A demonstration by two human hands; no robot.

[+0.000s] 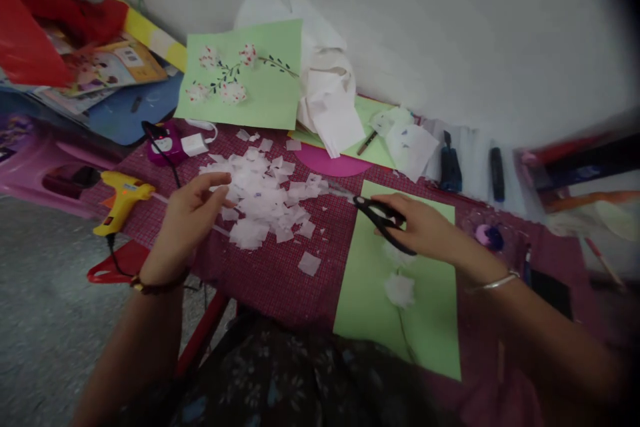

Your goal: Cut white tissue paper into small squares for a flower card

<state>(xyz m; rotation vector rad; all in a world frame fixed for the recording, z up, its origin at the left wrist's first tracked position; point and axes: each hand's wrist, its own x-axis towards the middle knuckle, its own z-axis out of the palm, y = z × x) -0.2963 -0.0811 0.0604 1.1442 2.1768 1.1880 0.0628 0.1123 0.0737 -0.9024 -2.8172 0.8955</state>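
My right hand (407, 223) is wrapped round the black handles of a pair of scissors (373, 212), whose blades point left over the table. At the left edge of a heap of white paper squares (260, 197), my left hand (200, 207) hovers with thumb and fingers apart, and I see nothing held in it. Below the scissors lies a green sheet (433, 323) with a drawn stem and a white paper flower (400, 289). One loose paper square (309, 263) rests apart from the heap, nearer to me.
A yellow glue gun (123, 201) lies at the table's left edge, near a purple power socket (164, 147) with a white plug. Behind the heap stands a finished flower picture (270, 97) beside crumpled white paper (327, 97). Bagged tools (450, 163) lie at the right back.
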